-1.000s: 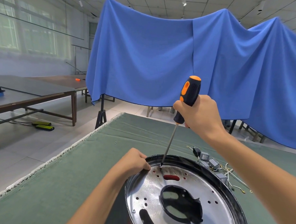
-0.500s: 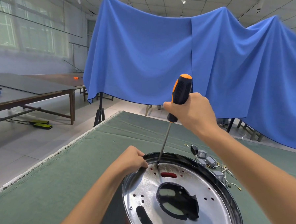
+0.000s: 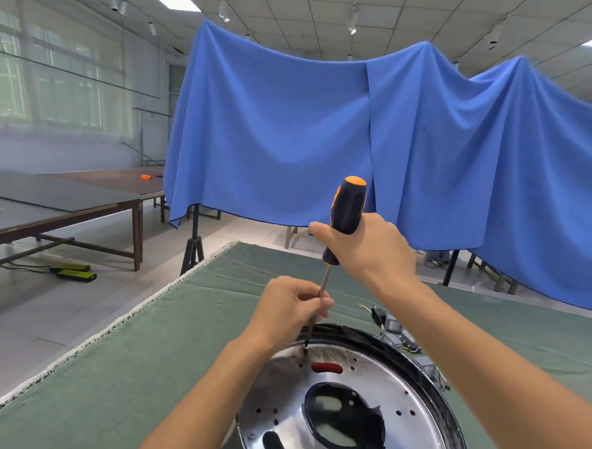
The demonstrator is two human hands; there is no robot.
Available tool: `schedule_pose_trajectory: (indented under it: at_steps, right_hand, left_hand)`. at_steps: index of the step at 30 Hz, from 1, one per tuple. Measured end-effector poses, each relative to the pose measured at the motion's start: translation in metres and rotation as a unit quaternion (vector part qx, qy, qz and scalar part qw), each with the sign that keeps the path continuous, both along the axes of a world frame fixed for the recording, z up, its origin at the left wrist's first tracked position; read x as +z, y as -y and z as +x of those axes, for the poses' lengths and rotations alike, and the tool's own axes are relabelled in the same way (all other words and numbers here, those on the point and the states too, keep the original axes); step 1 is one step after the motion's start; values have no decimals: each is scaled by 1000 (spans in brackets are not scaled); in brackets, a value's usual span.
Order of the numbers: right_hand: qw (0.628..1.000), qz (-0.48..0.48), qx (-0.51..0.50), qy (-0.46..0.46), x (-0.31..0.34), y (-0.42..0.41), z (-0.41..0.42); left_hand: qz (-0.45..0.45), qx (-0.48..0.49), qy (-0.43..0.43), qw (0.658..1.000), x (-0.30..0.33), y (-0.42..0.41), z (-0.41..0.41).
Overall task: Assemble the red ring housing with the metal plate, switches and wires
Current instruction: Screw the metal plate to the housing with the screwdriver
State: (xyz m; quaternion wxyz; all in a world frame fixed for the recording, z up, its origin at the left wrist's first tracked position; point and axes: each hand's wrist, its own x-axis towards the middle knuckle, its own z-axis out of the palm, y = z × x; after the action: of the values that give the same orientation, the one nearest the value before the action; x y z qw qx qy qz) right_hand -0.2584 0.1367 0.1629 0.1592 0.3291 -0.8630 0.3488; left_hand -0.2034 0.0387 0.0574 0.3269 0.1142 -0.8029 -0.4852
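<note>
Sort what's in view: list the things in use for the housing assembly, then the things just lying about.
In use:
- metal plate in the housing
- screwdriver, gripped by the right hand
- left hand, pinching the screwdriver shaft
- switches and wires on the green cloth

Lying about:
- blue drape
- brown tables
- yellow-green objects on the floor

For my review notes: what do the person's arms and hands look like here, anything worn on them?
Both arms are bare as far as the picture shows: no sleeves, gloves, watch, bracelets or rings in view on the left hand or the right hand. The forearms enter from the bottom and right edges, so anything worn higher up is out of view. The nails that show look short and unpainted.
</note>
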Motion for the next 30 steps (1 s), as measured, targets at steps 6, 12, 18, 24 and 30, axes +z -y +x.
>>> schedule_pose_trajectory:
  at_steps: [6, 12, 18, 24, 30]
  right_hand:
    - [971, -100, 176, 127, 7, -7, -6]
    - [965, -158, 184, 99, 1, 0, -12]
    - [968, -204, 138, 54, -11, 5, -8]
    - [932, -170, 273, 166, -4, 6, -6]
    - [949, -186, 241, 82, -10, 7, -10]
  left_hand:
    - [33, -34, 12, 999, -2, 7, -4]
    - [9, -50, 16, 999, -5, 6, -5]
    - [30, -19, -31, 999, -12, 8, -2]
    - [20, -28, -12, 999, -19, 12, -3]
    - [-39, 3, -8, 999, -24, 13, 2]
